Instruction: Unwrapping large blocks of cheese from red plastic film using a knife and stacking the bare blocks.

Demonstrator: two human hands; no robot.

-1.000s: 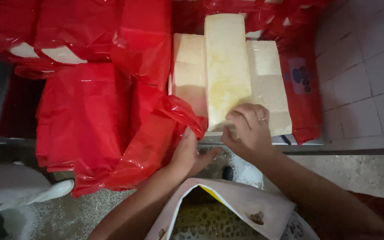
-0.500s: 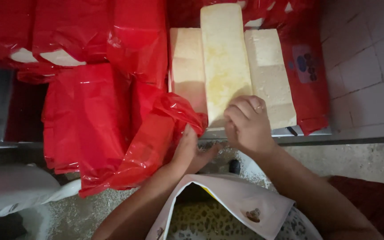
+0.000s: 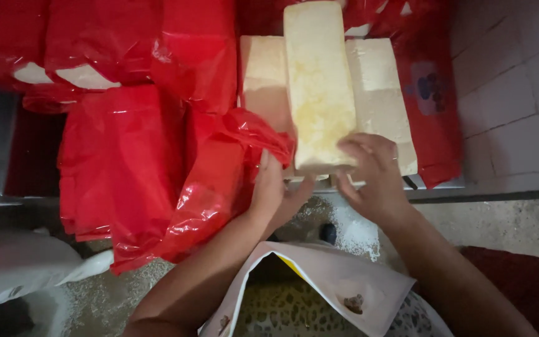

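Observation:
A long pale yellow block point(image 3: 318, 81) lies on top of two cream blocks point(image 3: 378, 93) on a metal surface. My right hand point(image 3: 372, 175) grips the near end of the top block, fingers curled over its corner. My left hand point(image 3: 274, 193) holds the edge of a red plastic bag point(image 3: 219, 168) just left of the blocks, its thumb up against the crumpled plastic.
More red plastic bags point(image 3: 120, 56) cover the left and back, some showing white contents. A tiled wall point(image 3: 519, 93) is at right. A white sack point(image 3: 14, 265) lies at lower left. White grains are scattered over the speckled floor point(image 3: 357, 231).
My right hand slid a little lower along the top block's near end. The left hand stayed at the red bag's edge. The view shifted slightly.

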